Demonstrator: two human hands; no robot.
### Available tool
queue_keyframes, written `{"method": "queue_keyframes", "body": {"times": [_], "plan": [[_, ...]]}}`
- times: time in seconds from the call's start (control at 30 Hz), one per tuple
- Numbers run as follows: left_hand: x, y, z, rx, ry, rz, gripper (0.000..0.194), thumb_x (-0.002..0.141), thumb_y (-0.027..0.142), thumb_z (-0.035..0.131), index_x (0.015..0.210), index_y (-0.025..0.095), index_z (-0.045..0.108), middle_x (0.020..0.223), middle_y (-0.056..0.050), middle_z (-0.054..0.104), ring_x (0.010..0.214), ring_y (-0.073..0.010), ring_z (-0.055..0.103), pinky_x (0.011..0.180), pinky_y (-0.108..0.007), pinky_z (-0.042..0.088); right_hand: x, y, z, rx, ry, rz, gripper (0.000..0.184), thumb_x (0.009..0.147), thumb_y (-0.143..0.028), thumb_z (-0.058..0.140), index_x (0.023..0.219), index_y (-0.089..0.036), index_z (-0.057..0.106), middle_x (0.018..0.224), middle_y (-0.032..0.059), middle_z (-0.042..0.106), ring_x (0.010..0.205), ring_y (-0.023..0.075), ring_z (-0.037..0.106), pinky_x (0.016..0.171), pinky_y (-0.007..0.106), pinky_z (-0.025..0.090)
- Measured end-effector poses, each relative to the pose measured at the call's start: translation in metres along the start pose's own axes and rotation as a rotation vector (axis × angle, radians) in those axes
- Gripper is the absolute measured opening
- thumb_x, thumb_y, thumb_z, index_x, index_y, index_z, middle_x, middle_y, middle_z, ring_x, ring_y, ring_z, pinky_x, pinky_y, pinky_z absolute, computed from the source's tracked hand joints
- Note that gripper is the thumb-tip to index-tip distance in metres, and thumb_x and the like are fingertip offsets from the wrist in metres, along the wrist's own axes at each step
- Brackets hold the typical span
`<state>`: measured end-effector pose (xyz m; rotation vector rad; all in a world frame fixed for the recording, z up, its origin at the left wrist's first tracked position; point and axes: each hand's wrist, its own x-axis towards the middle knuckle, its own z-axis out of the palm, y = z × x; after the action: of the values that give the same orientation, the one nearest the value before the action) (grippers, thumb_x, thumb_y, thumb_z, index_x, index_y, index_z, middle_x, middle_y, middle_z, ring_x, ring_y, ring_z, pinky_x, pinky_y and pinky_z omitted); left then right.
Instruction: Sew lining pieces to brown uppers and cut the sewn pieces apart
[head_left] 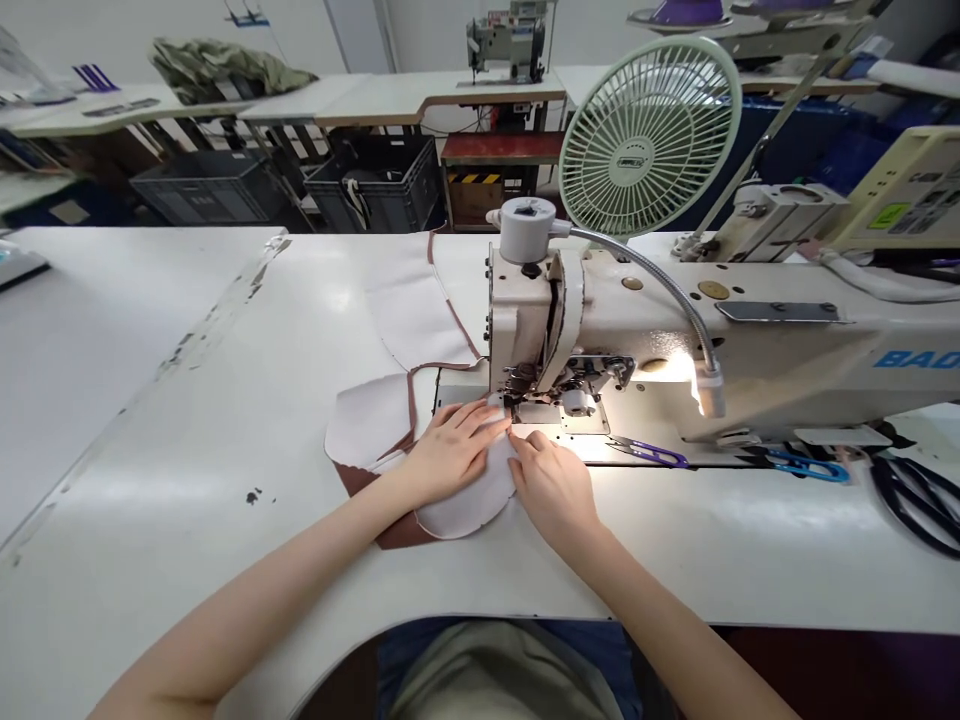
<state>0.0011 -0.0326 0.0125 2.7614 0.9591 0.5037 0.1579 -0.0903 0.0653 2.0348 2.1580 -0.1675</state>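
A white and brown fabric piece (pixel 465 508) lies at the needle area of the sewing machine (pixel 517 340). My left hand (pixel 454 450) rests flat on it, fingers stretched toward the presser foot. On the piece's right edge, my right hand (pixel 553 482) is closed, index finger and thumb pinching the edge close to the needle. More joined white panels with brown edging (pixel 412 300) spread behind and left of the machine head. The needle tip itself is hidden by the foot and my fingers.
Purple thread snips (pixel 649 453), blue snips (pixel 806 465) and dark-handled scissors (pixel 915 500) lie right of my right hand. A lit gooseneck lamp (pixel 707 390) hangs over the machine bed. Behind stand a green fan (pixel 649 140) and grey crates (pixel 375 190). The white table (pixel 225 480) curves inward before me.
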Motion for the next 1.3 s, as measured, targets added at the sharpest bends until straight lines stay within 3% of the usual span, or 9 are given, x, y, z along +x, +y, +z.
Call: {"method": "queue_keyframes", "body": {"times": [0.27,0.5,0.63,0.77,1.0,1.3], "plan": [[0.007,-0.008,-0.008,0.005,-0.018,-0.013,0.041,0.091,0.018,0.035,0.129,0.024,0.05,0.139,-0.006,0.049,0.131,-0.0215,0.038,0.109,-0.044,0.026,0.018,0.001,0.01,-0.139,0.117,-0.125,0.029,0.088,-0.01,0.043,0.108,-0.012,0.064,0.09,0.0112,0.063,0.075,0.0159,0.057,0.064,0.027,0.036],[-0.003,-0.002,-0.016,0.047,-0.153,0.019,0.058,0.087,0.04,0.046,0.139,0.018,0.038,0.148,-0.008,0.037,0.137,-0.0262,0.027,0.114,-0.046,0.013,0.029,0.014,0.031,-0.274,0.257,-0.296,0.028,0.083,-0.002,0.044,0.1,-0.01,0.064,0.086,0.0119,0.06,0.071,0.0171,0.052,0.063,0.03,0.037],[-0.004,0.003,-0.013,0.106,-0.107,0.005,0.049,0.089,0.024,0.039,0.137,0.017,0.041,0.143,-0.008,0.044,0.136,-0.0241,0.029,0.114,-0.043,0.013,0.034,0.02,0.038,-0.296,0.362,-0.346,0.024,0.085,-0.005,0.044,0.097,-0.01,0.064,0.083,0.0108,0.058,0.07,0.0173,0.05,0.061,0.03,0.035],[0.001,0.004,-0.006,0.115,-0.15,-0.001,0.048,0.087,0.014,0.036,0.135,0.013,0.042,0.137,-0.011,0.05,0.13,-0.0228,0.039,0.107,-0.037,0.027,0.04,0.025,0.041,-0.288,0.469,-0.371,0.019,0.088,-0.011,0.046,0.093,-0.01,0.064,0.077,0.0087,0.058,0.07,0.0167,0.049,0.06,0.029,0.032],[0.008,-0.021,-0.005,0.031,-0.203,0.041,0.047,0.088,0.02,0.04,0.135,0.02,0.04,0.147,-0.006,0.039,0.136,-0.022,0.03,0.104,-0.035,0.029,0.043,0.026,0.042,-0.266,0.432,-0.31,0.025,0.089,-0.01,0.044,0.105,-0.01,0.064,0.082,0.0096,0.06,0.073,0.0167,0.051,0.06,0.029,0.031],[0.016,-0.037,-0.003,-0.025,-0.231,0.063,0.051,0.086,0.015,0.045,0.135,0.025,0.041,0.146,-0.005,0.04,0.137,-0.0222,0.028,0.106,-0.038,0.026,0.044,0.027,0.047,-0.194,0.337,-0.245,0.033,0.09,-0.008,0.035,0.105,-0.015,0.063,0.088,0.0097,0.057,0.078,0.017,0.048,0.061,0.028,0.033]]}}
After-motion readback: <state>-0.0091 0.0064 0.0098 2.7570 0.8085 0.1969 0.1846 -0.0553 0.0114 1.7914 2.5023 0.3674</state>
